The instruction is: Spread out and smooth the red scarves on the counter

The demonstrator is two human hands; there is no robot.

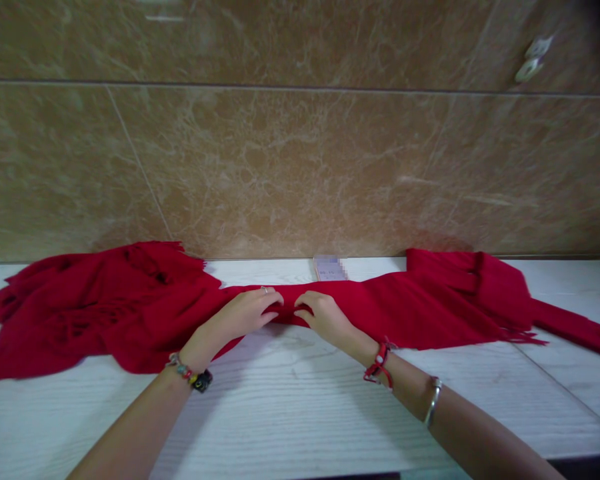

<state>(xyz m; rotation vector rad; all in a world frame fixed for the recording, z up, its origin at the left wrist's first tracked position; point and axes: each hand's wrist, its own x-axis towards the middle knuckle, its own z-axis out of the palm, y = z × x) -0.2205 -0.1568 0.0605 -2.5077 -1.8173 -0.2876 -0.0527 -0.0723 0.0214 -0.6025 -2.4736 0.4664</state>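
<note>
Red fringed cloth is pinched mid-length by L hand & R hand, fingers curled, prob. to hold it narrow; pale slip is seen just beyond R hand.

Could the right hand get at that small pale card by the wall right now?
Probably yes: the small pale card sits just beyond the right hand, between the red cloth and the wall, with its top showing. The hand would have to cross the cloth's far edge.
</note>
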